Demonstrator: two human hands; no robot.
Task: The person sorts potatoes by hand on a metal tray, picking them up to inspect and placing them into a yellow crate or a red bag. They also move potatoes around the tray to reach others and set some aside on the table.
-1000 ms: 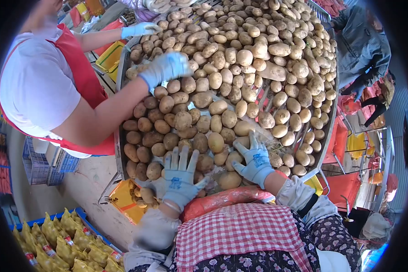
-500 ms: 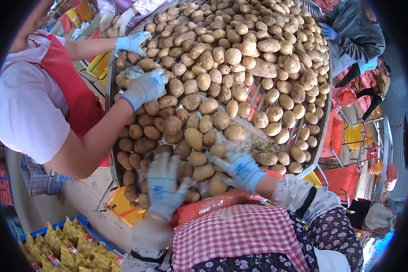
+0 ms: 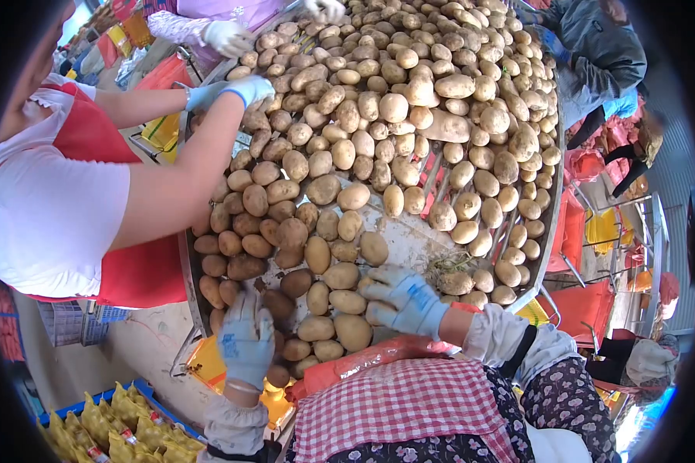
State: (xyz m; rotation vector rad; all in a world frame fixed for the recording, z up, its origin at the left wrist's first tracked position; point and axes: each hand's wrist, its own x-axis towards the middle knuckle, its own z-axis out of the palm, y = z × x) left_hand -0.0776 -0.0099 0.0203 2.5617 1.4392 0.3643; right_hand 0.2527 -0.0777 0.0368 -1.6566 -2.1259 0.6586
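Many potatoes (image 3: pixel 353 196) cover a large metal-edged table. My left hand (image 3: pixel 245 339), in a white and blue glove, lies over the darker potatoes at the table's lower left edge, its fingers stretched out. My right hand (image 3: pixel 405 301), gloved alike, rests against the right side of a group of pale potatoes (image 3: pixel 347 302), its fingers spread and pointing left. Between the two hands the potatoes lie close together. A red bag (image 3: pixel 374 361) lies along the near edge, against the checked apron (image 3: pixel 409 401).
A co-worker in a red apron (image 3: pixel 143 262) reaches over the left side. Another co-worker's gloved hand (image 3: pixel 228 38) is at the top left, and a person in a dark jacket (image 3: pixel 606 54) stands at the right. A blue crate (image 3: pixel 143 390) holds yellow net bags.
My left hand has moved left and down, and my right hand slightly left and down. Potatoes between them have shifted. The red-aproned co-worker's hands have moved up the table.
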